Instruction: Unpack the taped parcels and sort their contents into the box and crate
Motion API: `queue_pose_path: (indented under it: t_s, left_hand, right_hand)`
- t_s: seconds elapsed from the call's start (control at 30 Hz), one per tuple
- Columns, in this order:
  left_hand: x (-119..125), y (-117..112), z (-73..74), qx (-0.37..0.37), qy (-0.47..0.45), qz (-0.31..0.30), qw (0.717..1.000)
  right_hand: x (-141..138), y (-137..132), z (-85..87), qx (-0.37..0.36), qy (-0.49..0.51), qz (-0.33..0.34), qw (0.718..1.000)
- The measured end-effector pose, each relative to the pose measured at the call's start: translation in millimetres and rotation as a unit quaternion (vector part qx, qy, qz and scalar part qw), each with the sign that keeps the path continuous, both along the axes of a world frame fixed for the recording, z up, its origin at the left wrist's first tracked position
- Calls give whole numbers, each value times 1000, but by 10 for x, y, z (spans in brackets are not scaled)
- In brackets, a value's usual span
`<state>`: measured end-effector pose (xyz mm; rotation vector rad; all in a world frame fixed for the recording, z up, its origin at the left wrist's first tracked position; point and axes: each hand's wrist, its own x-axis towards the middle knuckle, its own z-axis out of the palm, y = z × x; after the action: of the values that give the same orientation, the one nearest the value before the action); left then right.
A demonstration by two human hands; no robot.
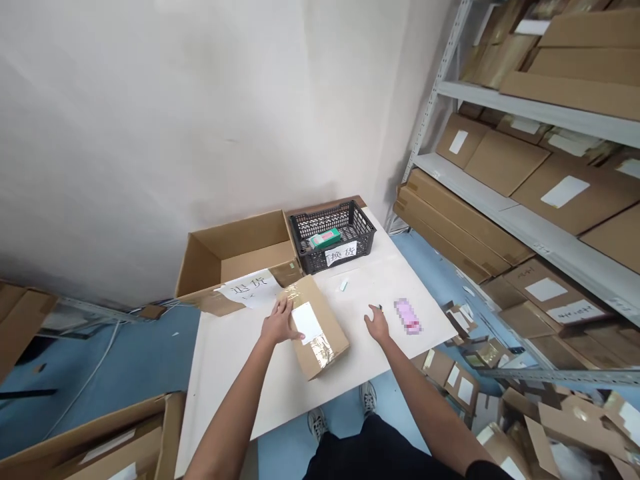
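A taped cardboard box (325, 313) with a white label lies at an angle on the white table (225, 367). My left hand (278, 323) grips its left side, the thumb over the label. To the right of the box, my right hand (377, 324) is closed above the table, and a small dark tip shows by its fingers; the rest of what it holds is hidden. A pinkish, pixelated item (407, 316) lies just right of that hand. Beyond the box is a small pale green piece (343, 285).
At the table's back stand an open carton (200, 267) with a handwritten sign and a black plastic basket (367, 243) holding a green box (326, 238). Metal shelving (500, 103) with many cartons rises on the right. More cartons (170, 427) sit at lower left and on the floor at right.
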<state>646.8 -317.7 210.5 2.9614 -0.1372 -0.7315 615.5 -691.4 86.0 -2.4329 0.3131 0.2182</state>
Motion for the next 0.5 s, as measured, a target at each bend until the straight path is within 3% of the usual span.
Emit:
queue_pose_path:
  t_s: [0.1,0.2,0.33,0.5]
  left_hand:
    - [-262,-195,-23,22,3,49,999]
    - [-508,-383,-51,40,4,87,995]
    - [-631,-522,-57,45,12,118,992]
    - [-542,-617,-15,45,33,135,989]
  right_hand:
    - [-33,-431,-302,-32,136,-74,987]
    - [-79,-659,-574,-27,208,-99,973]
    - [-60,-659,-801,-7,221,-100,970]
    - [81,-588,-860,50,191,-80,977]
